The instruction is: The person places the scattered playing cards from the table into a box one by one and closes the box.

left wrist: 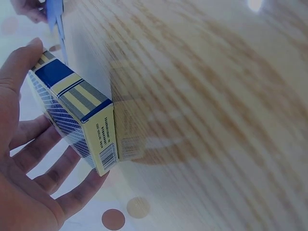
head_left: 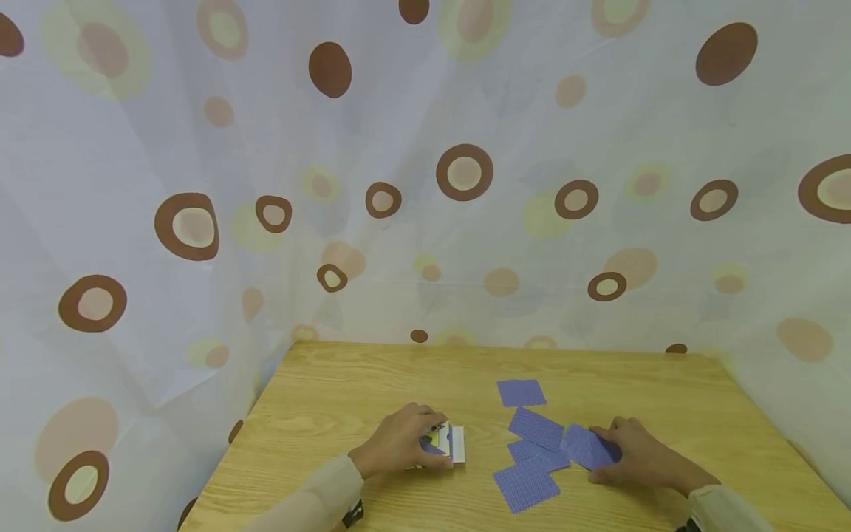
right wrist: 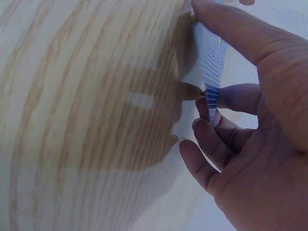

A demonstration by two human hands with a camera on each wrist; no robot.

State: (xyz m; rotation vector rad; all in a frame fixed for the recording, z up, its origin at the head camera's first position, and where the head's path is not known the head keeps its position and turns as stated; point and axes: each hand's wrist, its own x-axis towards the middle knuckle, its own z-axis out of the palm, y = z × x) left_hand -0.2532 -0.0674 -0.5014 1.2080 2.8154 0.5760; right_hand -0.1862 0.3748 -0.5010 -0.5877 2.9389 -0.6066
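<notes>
My left hand (head_left: 397,442) grips a small card box (left wrist: 72,103), its thumb on one edge and its fingers spread along the opposite side. The box is cream and blue with a barcode on one end, and it stands close on the table; a white flap (head_left: 459,445) sticks out at its right end in the head view. To the right, my right hand (head_left: 641,454) pinches a blue-backed playing card (head_left: 585,446) between thumb and fingers. In the right wrist view this card (right wrist: 211,62) appears nearly edge-on, tilted over the tabletop.
Several blue-backed cards lie between the hands: a separate one (head_left: 521,393) at the back, an overlapping pair (head_left: 535,428) in the middle, and another card (head_left: 527,485) nearest me. The wooden table (head_left: 359,377) meets a dotted curtain (head_left: 412,244) behind and at both sides.
</notes>
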